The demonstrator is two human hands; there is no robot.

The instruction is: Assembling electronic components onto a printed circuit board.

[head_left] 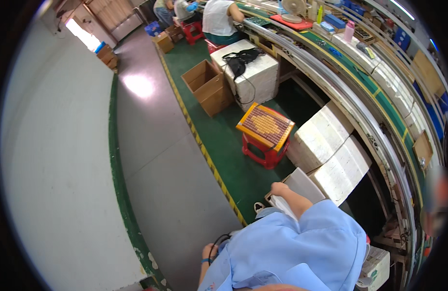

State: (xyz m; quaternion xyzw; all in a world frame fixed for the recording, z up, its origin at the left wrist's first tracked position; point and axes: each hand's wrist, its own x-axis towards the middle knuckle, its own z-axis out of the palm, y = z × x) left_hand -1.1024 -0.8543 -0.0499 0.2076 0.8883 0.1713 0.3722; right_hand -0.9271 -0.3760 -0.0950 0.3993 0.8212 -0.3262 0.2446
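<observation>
The floor [224, 172] is green around the red stool [267, 156], and grey to the left, past a yellow-and-black stripe [204, 151]. The stool stands directly on the green part. Beyond it stands a white foam block [265, 80], with an open cardboard box [218, 99] to that block's left, beyond the stool too. Right of the stool sit two more foam blocks [323, 137], side by side. Well beyond the stool stands a smaller carton [163, 42].

No lettering, label or number is legible anywhere here.
</observation>
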